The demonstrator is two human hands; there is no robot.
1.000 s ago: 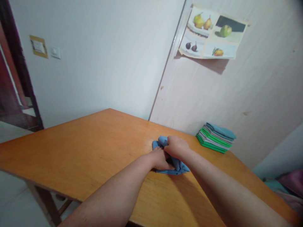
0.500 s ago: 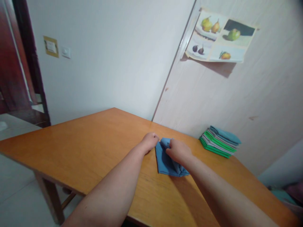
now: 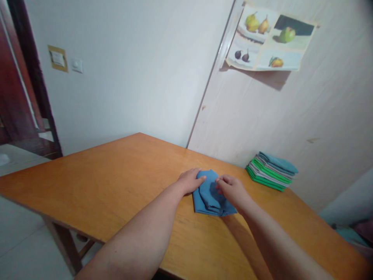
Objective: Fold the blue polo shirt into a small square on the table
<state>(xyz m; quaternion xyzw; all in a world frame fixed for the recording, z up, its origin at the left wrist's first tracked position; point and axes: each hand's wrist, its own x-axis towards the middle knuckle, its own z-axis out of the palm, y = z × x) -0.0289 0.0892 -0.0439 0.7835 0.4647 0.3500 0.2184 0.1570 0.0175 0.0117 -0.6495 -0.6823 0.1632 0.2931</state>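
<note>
A blue cloth (image 3: 210, 194), partly folded over itself, lies on the wooden table. Its upper layer is a loose flap with a rounded, wrinkled edge, and the lower layer shows along the left and front. My left hand (image 3: 191, 181) rests at its upper left edge, thumb apart from the fingers and touching the flap. Over the right part of the cloth is my right hand (image 3: 233, 189), its fingers curled in and the fingertips just above the fabric. No cloth shows between those fingers. The right hand hides the cloth's right edge.
A stack of folded green, grey and blue cloths (image 3: 271, 172) stands at the table's back right, near the wall. The wooden table (image 3: 116, 175) has its front edge below my forearms. A fruit picture sheet (image 3: 272, 39) hangs on the wall.
My right hand has let go of the raised flap, which now lies flatter across the cloth. My left hand has opened from a closed grip and moved right onto the cloth's edge.
</note>
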